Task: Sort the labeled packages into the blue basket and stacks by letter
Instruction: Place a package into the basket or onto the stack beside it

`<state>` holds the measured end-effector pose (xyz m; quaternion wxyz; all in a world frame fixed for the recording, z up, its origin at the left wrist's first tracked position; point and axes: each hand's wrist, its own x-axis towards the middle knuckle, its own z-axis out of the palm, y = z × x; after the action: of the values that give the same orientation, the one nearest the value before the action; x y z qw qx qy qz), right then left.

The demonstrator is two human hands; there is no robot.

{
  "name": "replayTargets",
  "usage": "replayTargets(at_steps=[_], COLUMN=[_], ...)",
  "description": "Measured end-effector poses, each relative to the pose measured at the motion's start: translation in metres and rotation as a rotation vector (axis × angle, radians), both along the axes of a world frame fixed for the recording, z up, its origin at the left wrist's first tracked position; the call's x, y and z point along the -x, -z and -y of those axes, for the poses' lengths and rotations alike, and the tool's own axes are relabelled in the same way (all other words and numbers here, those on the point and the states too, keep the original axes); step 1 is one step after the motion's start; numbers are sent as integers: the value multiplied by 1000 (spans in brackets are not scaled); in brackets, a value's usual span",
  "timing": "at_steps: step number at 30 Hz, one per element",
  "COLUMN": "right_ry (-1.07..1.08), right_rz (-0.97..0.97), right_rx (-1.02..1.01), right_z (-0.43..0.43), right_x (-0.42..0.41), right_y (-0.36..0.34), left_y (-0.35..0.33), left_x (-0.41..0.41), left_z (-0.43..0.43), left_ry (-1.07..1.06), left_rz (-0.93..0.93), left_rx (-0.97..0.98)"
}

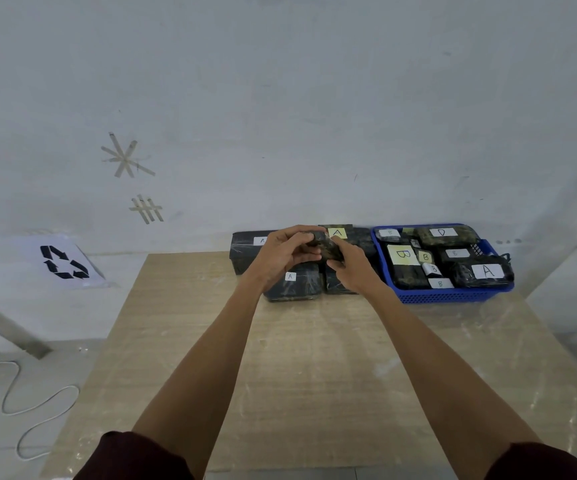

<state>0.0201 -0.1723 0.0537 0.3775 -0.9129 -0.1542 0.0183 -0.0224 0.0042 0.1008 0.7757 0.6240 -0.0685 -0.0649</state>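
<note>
- Both hands were out over the counter's far edge, left hand (281, 252) and right hand (344, 266) sharing a grip on one small dark package (321, 247).
- Its label was hidden, so probably turn it and read the letter first.
- Blue basket (453, 296) sat at the far right corner, A-labeled stacks (292, 280) right underneath.

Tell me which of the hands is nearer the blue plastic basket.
Right. The right hand is just left of the blue plastic basket; the left hand is farther left.

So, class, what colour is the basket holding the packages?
Blue basket, clearest in the head view.
</note>
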Motion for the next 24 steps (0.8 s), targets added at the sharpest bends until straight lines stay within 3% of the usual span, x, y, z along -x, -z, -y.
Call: replayTargets(at_steps=[5, 24], right_ry=[22, -14], right_rz=[13, 49], right_rx=[-14, 89], right_z=[-1, 1], right_x=[-2, -14], right_y=[-3, -3], left_y=[-5, 0], left_x=[-2, -7], left_z=[2, -2], left_ry=[-23, -55], left_rz=[49, 75], left_rx=[-166, -104])
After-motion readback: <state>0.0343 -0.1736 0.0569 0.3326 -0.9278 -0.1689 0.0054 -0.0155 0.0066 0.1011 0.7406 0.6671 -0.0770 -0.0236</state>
